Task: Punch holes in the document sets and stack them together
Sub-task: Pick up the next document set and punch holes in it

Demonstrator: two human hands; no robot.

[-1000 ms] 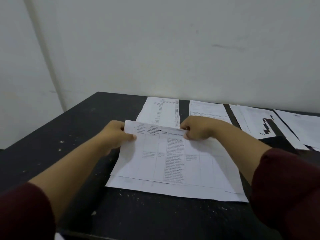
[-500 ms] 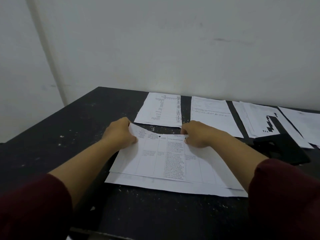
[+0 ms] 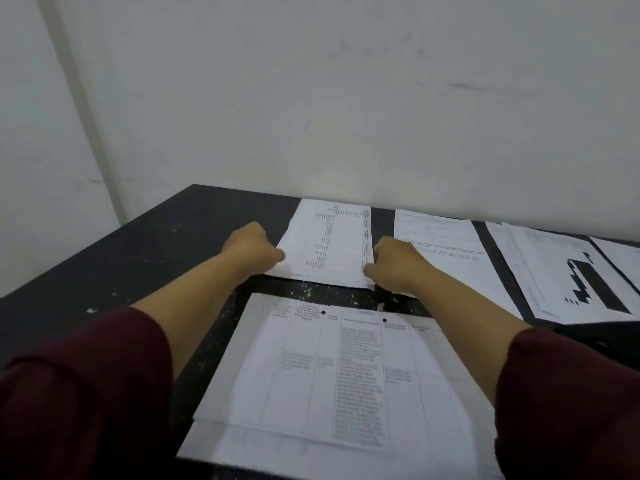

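A stack of punched document sets (image 3: 346, 375) lies flat on the black table (image 3: 145, 251) in front of me; the top sheet carries a printed table and two round holes near its far edge. Beyond it lies another document set (image 3: 329, 244) with columns of small print. My left hand (image 3: 251, 249) pinches its near left corner and my right hand (image 3: 398, 263) pinches its near right corner. The black hole punch (image 3: 602, 336) shows only partly at the right, behind my right forearm.
More document sets lie in a row along the wall: one (image 3: 440, 237) just right of my right hand, one with a black stepped graphic (image 3: 568, 271) further right, another (image 3: 623, 254) at the frame edge. A white wall rises behind the table.
Both hands let go of the table-printed set, which now lies on the near stack. They reached forward and took hold of the near corners of the farther set.
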